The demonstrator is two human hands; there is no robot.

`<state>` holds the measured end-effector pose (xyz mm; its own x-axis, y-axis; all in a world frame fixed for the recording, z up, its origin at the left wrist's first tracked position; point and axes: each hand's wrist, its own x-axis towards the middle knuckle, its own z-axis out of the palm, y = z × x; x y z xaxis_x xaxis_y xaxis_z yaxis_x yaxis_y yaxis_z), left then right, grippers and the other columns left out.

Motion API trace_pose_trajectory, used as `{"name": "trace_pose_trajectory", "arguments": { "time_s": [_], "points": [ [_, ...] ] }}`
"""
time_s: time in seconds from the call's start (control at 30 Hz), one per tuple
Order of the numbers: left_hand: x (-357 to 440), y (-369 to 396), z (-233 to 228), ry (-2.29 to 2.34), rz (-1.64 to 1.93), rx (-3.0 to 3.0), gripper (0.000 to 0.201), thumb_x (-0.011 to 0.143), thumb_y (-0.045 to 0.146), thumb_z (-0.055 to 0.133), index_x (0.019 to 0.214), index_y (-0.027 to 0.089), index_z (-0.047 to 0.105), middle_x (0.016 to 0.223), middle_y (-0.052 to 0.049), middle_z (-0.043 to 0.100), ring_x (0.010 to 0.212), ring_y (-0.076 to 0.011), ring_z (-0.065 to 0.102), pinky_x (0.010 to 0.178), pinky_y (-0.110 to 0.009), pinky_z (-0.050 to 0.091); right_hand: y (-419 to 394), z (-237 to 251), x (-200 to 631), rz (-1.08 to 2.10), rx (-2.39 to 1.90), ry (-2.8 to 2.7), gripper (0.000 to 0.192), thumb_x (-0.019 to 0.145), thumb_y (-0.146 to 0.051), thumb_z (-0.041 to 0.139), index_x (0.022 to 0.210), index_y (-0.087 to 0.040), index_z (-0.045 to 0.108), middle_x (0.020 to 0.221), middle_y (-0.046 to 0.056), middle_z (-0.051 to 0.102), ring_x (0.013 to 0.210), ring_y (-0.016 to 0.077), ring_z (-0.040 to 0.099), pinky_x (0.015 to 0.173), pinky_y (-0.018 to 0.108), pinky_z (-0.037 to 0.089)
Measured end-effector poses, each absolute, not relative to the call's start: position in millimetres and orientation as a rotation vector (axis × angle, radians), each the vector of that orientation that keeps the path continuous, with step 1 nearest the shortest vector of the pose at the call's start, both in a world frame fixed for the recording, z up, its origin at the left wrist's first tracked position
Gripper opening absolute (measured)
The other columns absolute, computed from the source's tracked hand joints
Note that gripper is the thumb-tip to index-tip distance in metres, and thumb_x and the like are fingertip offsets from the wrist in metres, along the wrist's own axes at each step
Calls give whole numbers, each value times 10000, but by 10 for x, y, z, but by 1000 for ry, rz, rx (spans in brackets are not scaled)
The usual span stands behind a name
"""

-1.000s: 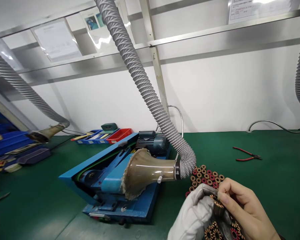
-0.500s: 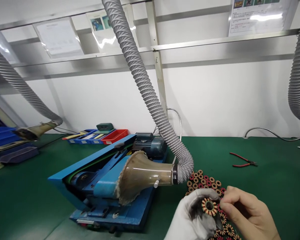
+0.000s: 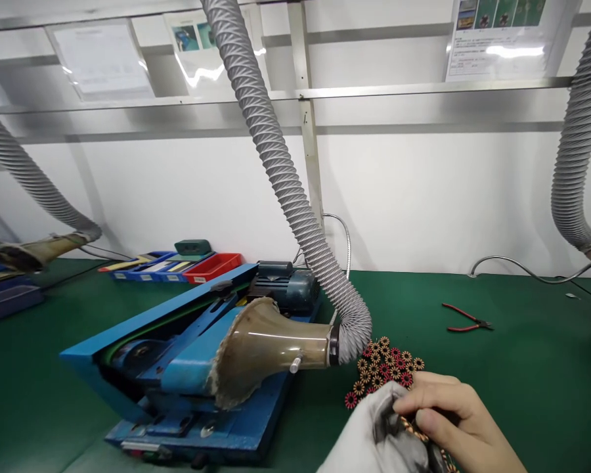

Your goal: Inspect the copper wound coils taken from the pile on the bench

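In a white glove with dark-stained fingers, my left hand is closed around a copper-wound motor stator. The stator is tilted, so mostly its edge shows. My bare right hand is against it from the right, thumb and forefinger bent together at its upper side. What those fingertips pinch is hidden. Just beyond my hands, many more small stators lie close together on the green tabletop, some copper-coloured and some red.
A blue belt-driven machine stands to the left, with a brownish funnel hood on a grey ribbed hose. Red-handled cutters lie at the back right. Blue bins and a red bin stand behind the machine.
The stator has turned from facing me to nearly edge-on. My right fingers have moved from beside it to over its upper side. The view has shifted slightly right.
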<state>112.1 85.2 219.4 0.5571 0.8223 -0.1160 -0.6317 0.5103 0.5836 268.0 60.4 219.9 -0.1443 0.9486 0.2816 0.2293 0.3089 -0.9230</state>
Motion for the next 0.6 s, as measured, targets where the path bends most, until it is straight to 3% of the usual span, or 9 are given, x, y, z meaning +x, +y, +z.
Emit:
{"name": "trace_pose_trajectory", "arguments": {
  "time_s": [0.07,0.13,0.27,0.33,0.4,0.43,0.5,0.6],
  "points": [
    [1163,868,2207,357,832,450,267,605,294,887,667,173,657,700,0,638,753,-156,649,782,-253,519,657,2243,2609,980,-951,-1549,301,837,-499,707,714,-244,808,675,58,710,677,214,612,655,300,473],
    [1179,852,2225,345,808,429,301,595,335,899,649,174,650,705,5,641,775,-132,639,833,-231,499,687,2285,2559,1040,-850,-1338,318,814,-471,752,634,-209,758,567,7,607,552,135,487,550,242,387],
    [1114,766,2223,407,858,564,232,656,318,857,713,159,697,716,-12,662,681,-145,637,763,-274,511,671,2310,2583,1261,-614,-894,286,816,-452,763,665,-217,704,471,-94,321,435,75,217,442,199,251],
    [1072,741,2189,429,884,634,257,633,294,868,787,154,718,783,-38,685,720,-179,657,760,-305,513,642,2292,2622,1188,-684,-933,285,805,-490,758,703,-226,729,489,-72,400,441,85,304,474,213,320],
    [1060,753,2138,439,921,674,304,636,321,866,855,166,722,840,-51,693,839,-215,668,824,-332,503,618,2274,2640,999,-922,-1105,334,743,-573,774,775,-241,792,689,35,639,625,168,540,631,292,447],
    [1068,770,2111,439,935,685,307,655,356,852,863,172,719,846,-51,690,889,-226,663,859,-345,493,614,2272,2639,929,-1019,-1214,379,728,-617,760,816,-252,813,804,75,689,735,220,591,704,336,466],
    [1102,816,2071,435,956,716,296,704,428,805,826,177,706,819,-42,673,914,-229,650,893,-360,474,627,2285,2621,892,-1060,-1451,432,774,-659,686,807,-251,824,805,87,689,787,253,598,733,362,463],
    [1136,854,2074,456,987,873,305,705,444,802,731,171,669,762,-21,631,856,-206,621,874,-338,456,677,2315,2577,958,-919,-1624,507,872,-630,588,668,-209,785,576,20,553,601,186,513,585,293,396]
  ]
}}
